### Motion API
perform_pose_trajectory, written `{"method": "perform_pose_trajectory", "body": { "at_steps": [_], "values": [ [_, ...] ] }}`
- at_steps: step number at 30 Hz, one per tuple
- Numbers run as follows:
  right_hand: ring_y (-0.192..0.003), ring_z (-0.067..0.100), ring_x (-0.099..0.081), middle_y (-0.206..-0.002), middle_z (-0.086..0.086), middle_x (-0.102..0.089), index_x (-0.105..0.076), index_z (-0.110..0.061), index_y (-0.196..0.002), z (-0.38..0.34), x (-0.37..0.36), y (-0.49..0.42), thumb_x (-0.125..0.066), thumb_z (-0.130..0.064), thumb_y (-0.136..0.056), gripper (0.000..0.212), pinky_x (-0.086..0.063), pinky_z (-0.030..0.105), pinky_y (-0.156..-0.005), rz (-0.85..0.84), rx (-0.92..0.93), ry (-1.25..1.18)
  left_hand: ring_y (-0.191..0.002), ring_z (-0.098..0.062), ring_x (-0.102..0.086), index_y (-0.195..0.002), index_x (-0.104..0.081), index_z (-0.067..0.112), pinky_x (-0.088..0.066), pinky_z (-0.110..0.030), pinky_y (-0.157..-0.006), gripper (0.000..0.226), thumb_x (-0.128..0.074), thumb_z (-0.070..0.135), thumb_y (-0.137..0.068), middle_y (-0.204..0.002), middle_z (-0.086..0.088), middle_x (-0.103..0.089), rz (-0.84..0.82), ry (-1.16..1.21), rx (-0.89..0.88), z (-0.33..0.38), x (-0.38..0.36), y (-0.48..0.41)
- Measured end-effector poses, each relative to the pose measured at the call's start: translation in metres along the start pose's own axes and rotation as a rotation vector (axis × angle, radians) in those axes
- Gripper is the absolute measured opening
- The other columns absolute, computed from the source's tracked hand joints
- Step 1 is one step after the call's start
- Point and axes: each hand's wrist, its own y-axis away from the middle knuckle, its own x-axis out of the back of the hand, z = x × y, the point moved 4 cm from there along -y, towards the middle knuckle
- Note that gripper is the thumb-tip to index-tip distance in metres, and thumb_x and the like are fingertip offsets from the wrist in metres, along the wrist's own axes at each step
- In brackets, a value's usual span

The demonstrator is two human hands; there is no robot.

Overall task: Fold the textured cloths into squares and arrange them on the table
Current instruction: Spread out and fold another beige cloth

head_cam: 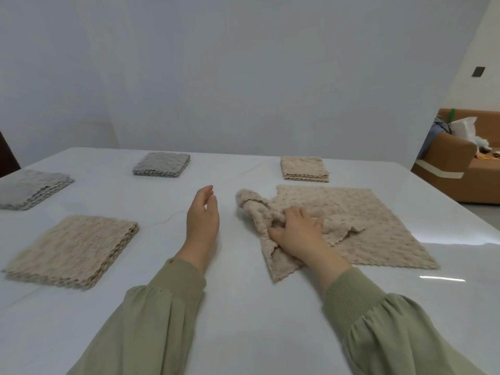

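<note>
Head view showed the job well advanced, though not finished. Four folded squares already lay spaced out on the glossy white worktop (243, 307): a folded beige textured stack (73, 250) near the left edge, a folded grey textured stack (32, 189) beyond it at the far left, a second folded grey square (161, 163) at the far centre, and a small folded beige square (305, 169) at the far right. Left to do was the unfolded beige textured cloth (365, 226), which lay mostly flat on the right side of the worktop, just in front of the small folded beige square. Its left part was bunched and rumpled, and whether that rumpled part was the same cloth or another lying on it could not be told. The right hand (296, 234) gripped this bunched part, fingers curled into the fabric. The left hand (203, 215) was just beside it, clear of the cloth, fingers straight and relaxed and holding nothing. Both arms wore olive-green sleeves with ribbed cuffs. By my judgement this cloth needed smoothing, folding and placing. A plain pale wall stood behind the worktop; off to the right were a brown sofa (460, 169) carrying a white bag and loose clutter, and a dark wall plate (478, 71).
</note>
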Motion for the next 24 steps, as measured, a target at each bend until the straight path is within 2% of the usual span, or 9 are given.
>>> {"method": "perform_pose_trajectory", "body": {
  "at_steps": [3, 5, 8, 11, 13, 16, 19, 21, 24],
  "values": [
    [-0.092, 0.024, -0.048, -0.082, -0.001, -0.055, -0.045, -0.021, -0.067, -0.003, 0.007, 0.001, -0.051, -0.026, -0.081, 0.016, -0.033, 0.053, -0.102, 0.104, 0.047, -0.052, -0.111, -0.005, -0.047, -0.129, -0.05, 0.021, -0.034, -0.018, -0.088, 0.032, -0.042, 0.018, -0.098, -0.129, 0.004, -0.052, -0.078, -0.009, 0.044, -0.004, -0.004, -0.002],
    [-0.076, 0.022, -0.042, -0.063, -0.006, -0.043, -0.036, -0.02, -0.058, -0.006, 0.013, 0.002, -0.051, -0.015, -0.081, 0.028, -0.038, 0.044, -0.096, 0.169, 0.044, -0.021, -0.108, -0.006, -0.048, -0.13, -0.049, 0.021, -0.036, -0.015, -0.079, 0.033, -0.045, 0.02, -0.098, -0.128, 0.004, -0.051, -0.153, -0.009, 0.082, -0.004, -0.006, -0.003],
    [-0.069, 0.022, -0.045, -0.06, -0.003, -0.047, -0.043, -0.018, -0.059, -0.011, 0.015, 0.001, -0.049, -0.006, -0.08, 0.025, -0.04, 0.035, -0.077, 0.281, 0.079, -0.103, -0.112, -0.008, -0.05, -0.134, -0.047, 0.022, -0.037, -0.02, -0.088, 0.04, -0.053, 0.022, -0.095, -0.128, 0.005, -0.051, -0.3, 0.04, 0.087, 0.0, -0.015, 0.0],
    [-0.076, 0.012, -0.055, -0.075, -0.006, -0.063, -0.067, -0.015, -0.081, -0.023, 0.018, 0.008, -0.051, -0.002, -0.082, 0.021, -0.039, 0.021, -0.068, 0.329, 0.205, -0.481, -0.112, -0.007, -0.057, -0.134, -0.049, 0.026, -0.045, -0.024, -0.093, 0.051, -0.064, 0.011, -0.087, -0.127, 0.012, -0.055, -0.472, 0.14, 0.04, 0.003, -0.023, 0.004],
    [-0.083, 0.0, -0.056, -0.087, -0.013, -0.065, -0.07, -0.019, -0.096, -0.034, 0.019, 0.015, -0.052, -0.001, -0.084, 0.028, -0.037, 0.005, -0.072, 0.303, 0.257, -0.664, -0.106, -0.005, -0.06, -0.125, -0.055, 0.029, -0.049, -0.023, -0.09, 0.052, -0.068, 0.003, -0.082, -0.119, 0.015, -0.059, -0.502, 0.13, 0.015, 0.005, -0.022, 0.006],
    [-0.083, -0.005, -0.056, -0.088, -0.019, -0.064, -0.066, -0.025, -0.095, -0.041, 0.016, 0.02, -0.052, -0.002, -0.086, 0.028, -0.038, 0.001, -0.071, 0.302, 0.275, -0.761, -0.093, -0.018, -0.067, -0.101, -0.07, 0.02, -0.054, -0.03, -0.079, 0.039, -0.065, -0.009, -0.076, -0.098, 0.0, -0.071, -0.457, 0.12, 0.035, 0.009, -0.02, 0.006],
    [-0.094, 0.005, -0.056, -0.102, -0.01, -0.063, -0.063, -0.02, -0.11, -0.038, 0.013, 0.021, -0.053, -0.013, -0.091, 0.022, -0.04, 0.013, -0.084, 0.354, 0.24, -0.667, -0.084, -0.018, -0.063, -0.077, -0.071, 0.018, -0.052, -0.033, -0.074, 0.029, -0.056, -0.006, -0.071, -0.082, 0.0, -0.07, -0.093, -0.002, -0.026, 0.015, -0.002, -0.001],
    [-0.113, 0.018, -0.051, -0.121, 0.001, -0.057, -0.055, -0.015, -0.122, -0.032, 0.012, 0.018, -0.048, -0.016, -0.093, 0.03, -0.037, 0.028, -0.099, 0.403, 0.195, -0.506, -0.09, -0.024, -0.059, -0.086, -0.071, 0.014, -0.049, -0.039, -0.08, 0.023, -0.054, 0.004, -0.074, -0.093, -0.004, -0.064, 0.231, -0.254, -0.23, 0.023, 0.02, -0.004],
    [-0.141, 0.027, -0.02, -0.153, 0.008, -0.026, -0.031, -0.013, -0.142, -0.022, 0.001, 0.008, -0.035, -0.028, -0.098, 0.047, -0.013, 0.05, -0.114, 0.262, 0.054, -0.073, -0.11, -0.031, -0.048, -0.102, -0.07, 0.014, -0.038, -0.044, -0.093, 0.034, -0.046, 0.022, -0.079, -0.115, -0.01, -0.057, 0.276, -0.641, -0.492, 0.029, 0.018, -0.004]
  ]
}}
